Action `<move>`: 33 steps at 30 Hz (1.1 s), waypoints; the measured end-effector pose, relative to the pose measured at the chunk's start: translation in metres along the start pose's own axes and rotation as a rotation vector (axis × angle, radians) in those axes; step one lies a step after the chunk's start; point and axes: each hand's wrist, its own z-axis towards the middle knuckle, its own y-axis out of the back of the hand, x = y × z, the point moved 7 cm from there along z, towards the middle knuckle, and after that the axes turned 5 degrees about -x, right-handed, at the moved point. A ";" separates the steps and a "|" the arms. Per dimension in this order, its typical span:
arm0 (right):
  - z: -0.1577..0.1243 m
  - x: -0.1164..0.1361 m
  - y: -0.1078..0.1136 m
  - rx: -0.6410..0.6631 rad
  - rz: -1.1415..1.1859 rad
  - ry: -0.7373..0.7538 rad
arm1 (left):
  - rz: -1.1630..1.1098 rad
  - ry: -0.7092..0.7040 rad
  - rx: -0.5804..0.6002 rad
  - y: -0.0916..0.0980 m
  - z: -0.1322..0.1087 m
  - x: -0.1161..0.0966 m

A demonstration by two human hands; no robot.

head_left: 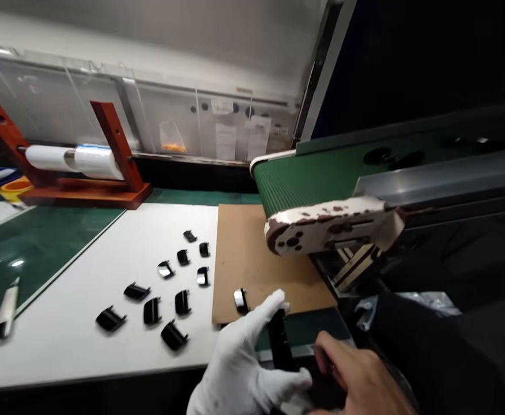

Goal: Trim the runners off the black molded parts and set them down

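My left hand (246, 360), in a white glove, grips a long black plastic piece (281, 343) between thumb and fingers above the table's front edge. My right hand (360, 374) is bare and close by on the right. Its fingers are bent and apart from the thumb, with nothing visible between them. Just beyond the gloved fingertips, a small glossy black clip-like part (241, 301) lies on a brown cardboard sheet (252, 259). Several similar black parts (151, 311) with small prongs are spread over the white board (83, 357) to the left.
A green conveyor belt (313, 176) with a chipped white end (296, 233) rises at the right, carrying dark parts. At the back left, an orange-red stand (123, 153) holds white rolls (97, 161). A utility knife (7, 311) lies far left. Clear pockets with papers (225, 141) line the back.
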 end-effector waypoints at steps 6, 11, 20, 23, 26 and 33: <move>0.010 0.030 0.019 -0.093 0.005 0.166 | -0.157 -0.029 0.078 -0.011 -0.005 -0.015; 0.011 0.030 0.017 -0.040 0.028 0.149 | -0.214 -0.059 0.121 -0.015 -0.005 -0.016; 0.014 0.020 0.006 -0.010 0.053 0.129 | -0.139 -0.040 0.203 -0.021 0.003 -0.017; 0.014 0.020 0.005 -0.017 0.058 0.143 | -0.120 -0.042 0.201 -0.021 0.006 -0.018; 0.015 0.020 0.003 -0.041 0.046 0.156 | -0.109 -0.038 0.200 -0.022 0.006 -0.016; 0.015 0.020 -0.003 -0.026 -0.004 0.157 | 0.033 0.019 0.234 -0.021 -0.003 0.007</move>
